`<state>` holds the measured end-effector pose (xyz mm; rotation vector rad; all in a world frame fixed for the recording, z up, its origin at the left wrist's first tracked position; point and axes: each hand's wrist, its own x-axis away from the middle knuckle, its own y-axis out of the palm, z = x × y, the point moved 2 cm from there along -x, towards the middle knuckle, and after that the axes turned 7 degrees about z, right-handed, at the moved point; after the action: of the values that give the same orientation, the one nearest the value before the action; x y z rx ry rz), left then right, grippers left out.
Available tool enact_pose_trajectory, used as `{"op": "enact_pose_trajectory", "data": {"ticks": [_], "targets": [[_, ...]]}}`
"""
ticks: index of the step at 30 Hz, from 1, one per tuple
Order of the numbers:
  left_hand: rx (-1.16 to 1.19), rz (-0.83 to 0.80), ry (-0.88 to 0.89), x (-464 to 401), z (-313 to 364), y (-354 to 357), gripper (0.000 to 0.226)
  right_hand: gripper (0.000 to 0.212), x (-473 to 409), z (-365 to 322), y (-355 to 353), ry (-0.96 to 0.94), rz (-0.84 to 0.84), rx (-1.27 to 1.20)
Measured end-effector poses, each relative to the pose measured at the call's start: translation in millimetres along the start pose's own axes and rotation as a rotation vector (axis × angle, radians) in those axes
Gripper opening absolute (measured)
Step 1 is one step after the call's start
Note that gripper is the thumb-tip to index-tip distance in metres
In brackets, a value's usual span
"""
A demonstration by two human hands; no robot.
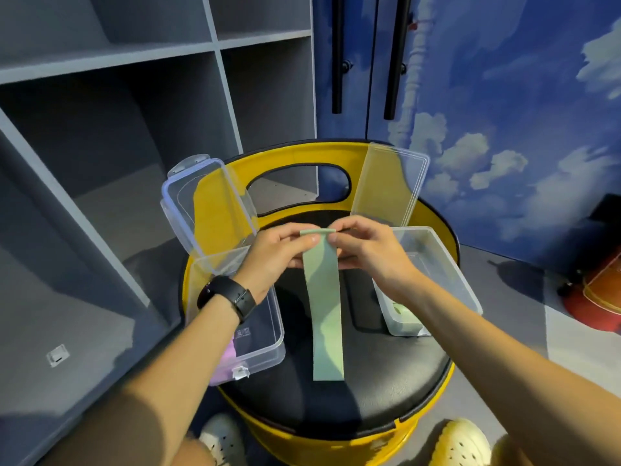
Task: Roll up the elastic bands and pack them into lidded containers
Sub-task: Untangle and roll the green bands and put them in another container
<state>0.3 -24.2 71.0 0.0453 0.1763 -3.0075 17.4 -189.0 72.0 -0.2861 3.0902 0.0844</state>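
Note:
A flat green elastic band [325, 307] lies lengthwise on the black seat [369, 381] of a yellow drum stool. Its far end is curled over, pinched between my left hand [279, 253] and my right hand [366, 250]. A clear container [265, 344] stands at the left with its lid [205, 203] open upward; a pink rolled band [224, 361] shows inside it. Another clear container [437, 270] stands at the right with its lid [391, 183] open; a green rolled band [401, 312] lies inside.
Grey open shelving [117, 129] rises at the left. A blue cloud-painted wall [504, 146] and doors with black handles [337, 62] stand behind. The stool's yellow backrest [302, 156] curves at the far side. A red object [594, 297] sits on the floor at right.

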Motion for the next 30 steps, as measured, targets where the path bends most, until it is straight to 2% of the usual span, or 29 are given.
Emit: {"op": "enact_pose_trajectory", "data": {"ticks": [8, 15, 22, 30], "targets": [[0.080, 0.051, -0.030, -29, -44, 8, 0.016, 0.005, -32, 40, -3, 0.020, 0.083, 0.019], [0.087, 0.070, -0.011, -39, -51, 10, 0.018, 0.005, -45, 49, 0, 0.043, 0.120, 0.026], [-0.043, 0.028, 0.082, -37, -50, 11, 0.015, 0.010, -42, 54, -5, 0.055, 0.126, 0.058], [-0.102, 0.110, 0.175, -30, -49, 7, 0.017, 0.009, -42, 55, 0, 0.084, 0.057, 0.029]]}}
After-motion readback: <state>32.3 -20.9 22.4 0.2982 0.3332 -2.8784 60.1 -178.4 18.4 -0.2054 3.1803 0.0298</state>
